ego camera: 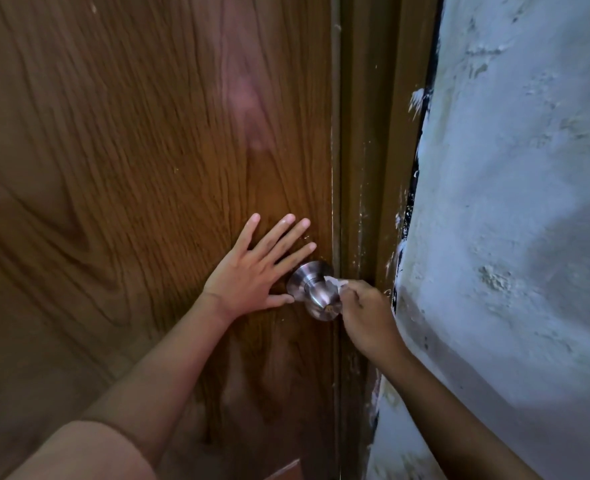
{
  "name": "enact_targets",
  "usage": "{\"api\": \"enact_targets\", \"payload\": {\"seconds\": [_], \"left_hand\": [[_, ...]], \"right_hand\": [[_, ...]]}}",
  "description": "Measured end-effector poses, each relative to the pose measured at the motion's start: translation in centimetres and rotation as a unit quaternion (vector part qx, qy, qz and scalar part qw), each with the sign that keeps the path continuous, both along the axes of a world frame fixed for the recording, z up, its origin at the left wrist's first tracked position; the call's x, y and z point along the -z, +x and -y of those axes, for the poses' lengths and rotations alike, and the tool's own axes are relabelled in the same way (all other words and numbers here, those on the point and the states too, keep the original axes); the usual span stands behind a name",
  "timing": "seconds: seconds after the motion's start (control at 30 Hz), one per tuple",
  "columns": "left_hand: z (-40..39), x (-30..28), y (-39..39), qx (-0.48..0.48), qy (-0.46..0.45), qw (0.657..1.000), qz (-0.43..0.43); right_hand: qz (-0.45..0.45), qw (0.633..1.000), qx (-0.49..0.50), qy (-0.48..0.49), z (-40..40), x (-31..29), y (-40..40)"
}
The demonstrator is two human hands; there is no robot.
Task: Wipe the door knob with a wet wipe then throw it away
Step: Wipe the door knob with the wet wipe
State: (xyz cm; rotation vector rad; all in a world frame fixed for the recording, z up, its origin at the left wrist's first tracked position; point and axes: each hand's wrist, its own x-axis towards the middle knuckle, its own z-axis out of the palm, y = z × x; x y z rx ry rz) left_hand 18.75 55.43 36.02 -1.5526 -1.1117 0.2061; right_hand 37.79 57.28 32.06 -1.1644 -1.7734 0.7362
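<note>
A round silver door knob (312, 289) sticks out of a brown wooden door (130, 150) near its right edge. My left hand (252, 268) lies flat on the door just left of the knob, fingers spread, thumb touching the knob's base. My right hand (366, 317) is closed around a small white wet wipe (335, 283) and presses it against the right side of the knob. Most of the wipe is hidden inside my fingers.
A dark brown door frame (373, 150) runs down right of the door. A rough white plastered wall (511, 202) with flaking patches stands close on the right, right beside my right arm.
</note>
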Motion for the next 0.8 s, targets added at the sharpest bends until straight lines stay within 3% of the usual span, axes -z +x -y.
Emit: {"api": "enact_targets", "payload": {"seconds": [0.1,0.2,0.3,0.4,0.47,0.53,0.63,0.7,0.8], "left_hand": [[0.0,0.0,0.0,0.002,-0.001,1.000,0.002],[0.0,0.0,0.0,0.004,-0.005,1.000,0.005],[0.1,0.0,0.0,0.001,-0.003,1.000,0.000],[0.0,0.1,-0.1,0.001,-0.002,1.000,0.006],[0.1,0.0,0.0,0.002,-0.002,1.000,0.003],[0.2,-0.1,0.0,0.005,-0.001,1.000,0.001],[0.1,0.0,0.0,0.002,0.003,1.000,-0.001],[0.0,0.1,0.0,0.003,0.004,1.000,0.000],[0.0,0.1,0.0,0.004,0.004,1.000,0.000]], "right_hand": [[-0.014,0.999,-0.011,-0.037,0.2,-1.1,-0.5],[0.047,0.993,-0.060,0.090,1.3,-2.2,-1.0],[0.198,0.945,-0.113,0.236,1.6,-2.0,-2.0],[0.225,0.940,-0.082,0.243,1.1,-1.3,-2.2],[0.168,0.970,-0.061,0.164,0.6,-1.4,-1.7],[0.081,0.994,-0.074,0.023,-0.1,-1.8,-0.9],[-0.002,0.994,-0.049,-0.097,-0.4,-2.0,-0.6],[-0.071,0.978,-0.036,-0.192,-0.5,-1.6,-0.6],[-0.210,0.917,-0.029,-0.337,-0.4,-1.4,-0.5]]}}
